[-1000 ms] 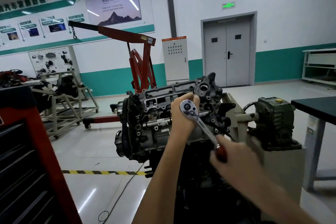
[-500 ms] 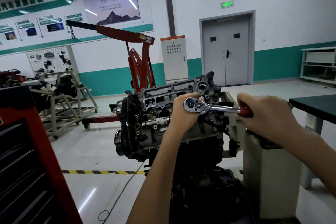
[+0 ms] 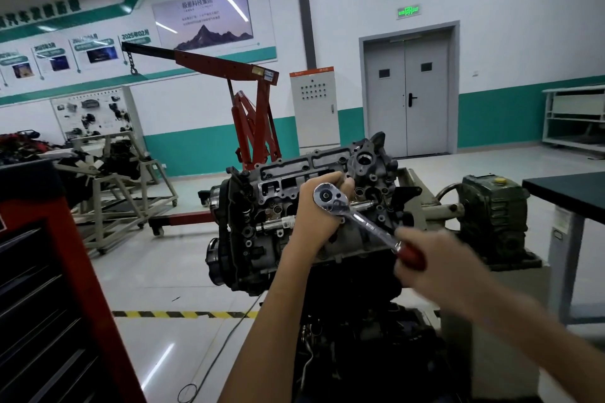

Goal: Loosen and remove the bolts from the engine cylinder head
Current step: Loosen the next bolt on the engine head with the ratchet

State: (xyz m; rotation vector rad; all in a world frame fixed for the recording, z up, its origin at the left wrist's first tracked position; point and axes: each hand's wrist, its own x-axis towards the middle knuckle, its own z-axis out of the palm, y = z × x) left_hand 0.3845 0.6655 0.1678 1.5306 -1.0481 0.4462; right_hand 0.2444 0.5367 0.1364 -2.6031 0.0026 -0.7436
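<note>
Your left grip (image 3: 322, 213) is closed in a curl right behind the round head of the ratchet (image 3: 366, 225). Its fingers wrap whatever sits under that head, and its fingertips rest against the cylinder head (image 3: 288, 173). The hand hides what the tool is seated on. Your right grip (image 3: 438, 265) is closed round the red handle end, though it is too blurred to make out single fingers. Both grips hold the 1 tool.

The ratchet's long axis runs on a slant, with the chrome head up and to the left and the red handle down and to the right. The back of its head faces you. It spans the gap between your 2 grips, with the bare shaft crossing the right end of the cylinder head.

The cylinder head sits tilted on top of the engine, and the stand's grey gearbox (image 3: 494, 206) is just to its right. A dark desk (image 3: 563, 190) stands at the far right and a red tool cabinet (image 3: 49, 271) at the near left
</note>
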